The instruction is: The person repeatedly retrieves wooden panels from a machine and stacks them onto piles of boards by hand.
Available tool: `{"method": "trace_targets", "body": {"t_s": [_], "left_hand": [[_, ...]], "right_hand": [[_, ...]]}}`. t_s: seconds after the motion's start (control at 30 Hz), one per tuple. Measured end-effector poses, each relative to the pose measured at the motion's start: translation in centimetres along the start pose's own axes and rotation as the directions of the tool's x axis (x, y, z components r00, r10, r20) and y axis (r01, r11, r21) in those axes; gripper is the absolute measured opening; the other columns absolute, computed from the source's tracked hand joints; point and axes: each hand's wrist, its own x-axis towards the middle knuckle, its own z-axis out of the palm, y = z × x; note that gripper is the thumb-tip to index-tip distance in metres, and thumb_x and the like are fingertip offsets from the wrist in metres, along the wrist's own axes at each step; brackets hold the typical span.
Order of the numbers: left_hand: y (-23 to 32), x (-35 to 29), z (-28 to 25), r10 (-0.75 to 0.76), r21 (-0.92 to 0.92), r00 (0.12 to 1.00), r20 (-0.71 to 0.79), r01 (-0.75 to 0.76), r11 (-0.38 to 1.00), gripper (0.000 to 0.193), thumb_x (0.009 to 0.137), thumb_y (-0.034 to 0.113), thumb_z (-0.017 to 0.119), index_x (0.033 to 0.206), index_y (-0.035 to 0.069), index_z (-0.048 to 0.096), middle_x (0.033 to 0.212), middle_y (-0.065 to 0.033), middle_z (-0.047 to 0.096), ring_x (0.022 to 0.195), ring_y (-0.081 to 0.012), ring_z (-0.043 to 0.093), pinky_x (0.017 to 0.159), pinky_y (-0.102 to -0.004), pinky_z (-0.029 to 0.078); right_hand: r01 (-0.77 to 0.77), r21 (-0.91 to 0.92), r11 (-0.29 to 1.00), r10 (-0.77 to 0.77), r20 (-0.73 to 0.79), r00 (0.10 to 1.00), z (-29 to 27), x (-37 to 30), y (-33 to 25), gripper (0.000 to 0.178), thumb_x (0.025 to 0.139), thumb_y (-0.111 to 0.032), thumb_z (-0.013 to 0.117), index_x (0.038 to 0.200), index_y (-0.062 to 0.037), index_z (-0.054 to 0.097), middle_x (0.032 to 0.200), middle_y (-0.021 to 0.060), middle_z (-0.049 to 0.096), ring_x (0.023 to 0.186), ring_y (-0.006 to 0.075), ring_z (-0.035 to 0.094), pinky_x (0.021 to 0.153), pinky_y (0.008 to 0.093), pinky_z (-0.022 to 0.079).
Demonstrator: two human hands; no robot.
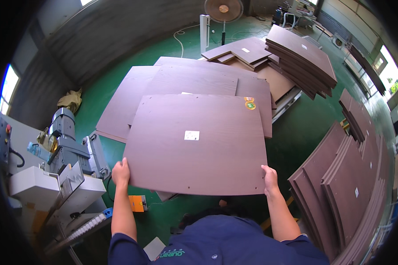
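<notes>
Between my two hands is a large flat brown panel with a white label near its middle and small round stickers at its far right corner. My left hand grips its left edge close to the near corner, thumb on top. On the opposite edge, my right hand is closed round the near right corner, thumb up. Small dark holes show along the panel's near edge. Beyond it lie more brown panels, overlapping one another; the held panel hides part of them.
Grey machinery with a motor stands at my left. Brown panels lean in rows at my right. A stack of panels rises at the far right, near a standing fan. An orange piece lies on the green floor.
</notes>
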Motion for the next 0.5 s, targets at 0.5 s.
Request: {"method": "trace_targets", "body": {"t_s": [0.5], "left_hand": [[10.4,2.4,9.4,0.459,0.073,0.888,0.043,-0.461,0.884,0.078,0.090,0.055,0.048,0.145,0.003,0.028,0.152,-0.0206,0.021,0.142,-0.0340,0.016,0.114,-0.0432,0.018]], "right_hand": [[0.269,-0.817,0.511,-0.322,0.108,0.941,9.5,6.4,-2.5,0.050,0.079,-0.028,0.072,0.111,0.0030,0.050,0.110,0.0234,0.062,0.103,0.0386,0.060,0.086,0.0428,0.047]]}}
